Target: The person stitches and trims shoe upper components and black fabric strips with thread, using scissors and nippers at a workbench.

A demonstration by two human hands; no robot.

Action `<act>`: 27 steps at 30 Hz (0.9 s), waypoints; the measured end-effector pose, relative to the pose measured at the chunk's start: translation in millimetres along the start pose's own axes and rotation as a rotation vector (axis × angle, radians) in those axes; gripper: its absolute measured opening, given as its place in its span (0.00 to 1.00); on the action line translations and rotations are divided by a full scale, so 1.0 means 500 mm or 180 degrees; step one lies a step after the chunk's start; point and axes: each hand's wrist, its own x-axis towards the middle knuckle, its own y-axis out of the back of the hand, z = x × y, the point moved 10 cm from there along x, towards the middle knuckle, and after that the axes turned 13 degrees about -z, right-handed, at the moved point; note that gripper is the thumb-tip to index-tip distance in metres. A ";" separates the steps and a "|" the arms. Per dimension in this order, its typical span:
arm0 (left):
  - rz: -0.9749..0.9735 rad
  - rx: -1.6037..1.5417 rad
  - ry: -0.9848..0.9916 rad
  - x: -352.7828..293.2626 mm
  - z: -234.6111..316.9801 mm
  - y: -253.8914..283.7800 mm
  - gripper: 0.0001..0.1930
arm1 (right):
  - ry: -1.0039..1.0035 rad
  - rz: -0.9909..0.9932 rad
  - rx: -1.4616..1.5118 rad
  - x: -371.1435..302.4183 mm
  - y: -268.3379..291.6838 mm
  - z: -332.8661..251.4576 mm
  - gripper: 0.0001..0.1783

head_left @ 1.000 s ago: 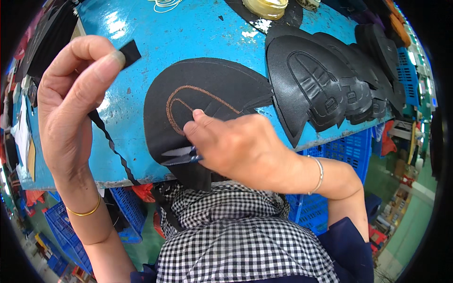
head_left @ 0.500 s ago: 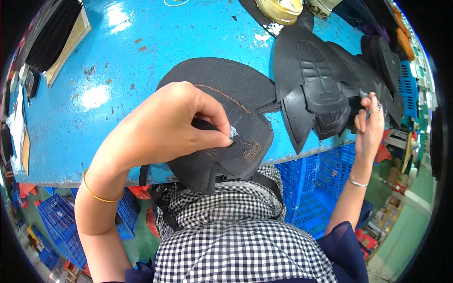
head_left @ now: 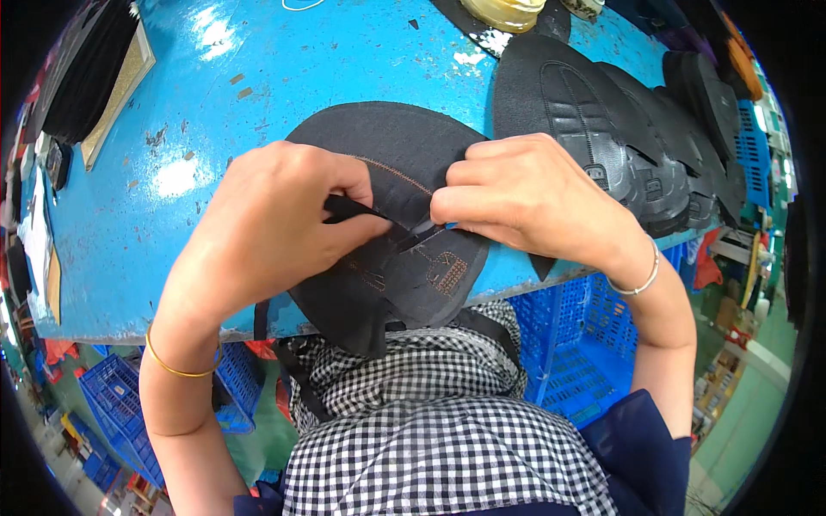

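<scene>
A black shoe upper (head_left: 387, 129) with orange stitching lies underside up at the table's near edge. My left hand (head_left: 275, 224) is closed over its left part, thumb and forefinger pinching a dark edge or strip of the upper near the middle. From the right, my right hand (head_left: 533, 198) comes down with fingers pinched together, close to the left fingertips. A bit of blue and a small greyish sliver show at its fingertips; what it holds is mostly hidden.
More black shoe uppers (head_left: 576, 112) lie overlapped at the right. A yellowish round container (head_left: 508, 13) stands at the far edge of view. Dark stacked pieces (head_left: 95, 77) lie at the left on the blue table (head_left: 206, 112). Blue crates (head_left: 568, 344) sit below.
My right hand has moved left from above the other uppers onto the one before me. My left fingertips have shifted slightly left; the pale wisp at them no longer shows there.
</scene>
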 end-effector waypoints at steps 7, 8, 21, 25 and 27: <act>-0.0072 -0.0341 -0.0026 0.003 -0.028 -0.001 0.08 | 0.0316 -0.0208 0.0277 0.023 0.009 0.010 0.10; -0.0048 -0.0255 -0.0055 0.002 -0.026 0.000 0.08 | 0.0196 -0.0151 0.0082 0.031 0.011 0.012 0.10; -0.0225 -0.0308 -0.0173 -0.001 -0.023 -0.006 0.07 | -0.0209 -0.0051 0.0072 0.066 0.018 0.038 0.18; -0.0067 -0.0399 -0.0337 -0.005 -0.024 0.001 0.06 | -0.0174 -0.0193 -0.0018 0.091 0.009 0.030 0.18; -0.0043 -0.0528 -0.0303 -0.007 -0.039 -0.004 0.06 | -0.0218 -0.0126 -0.0069 0.078 0.013 0.033 0.18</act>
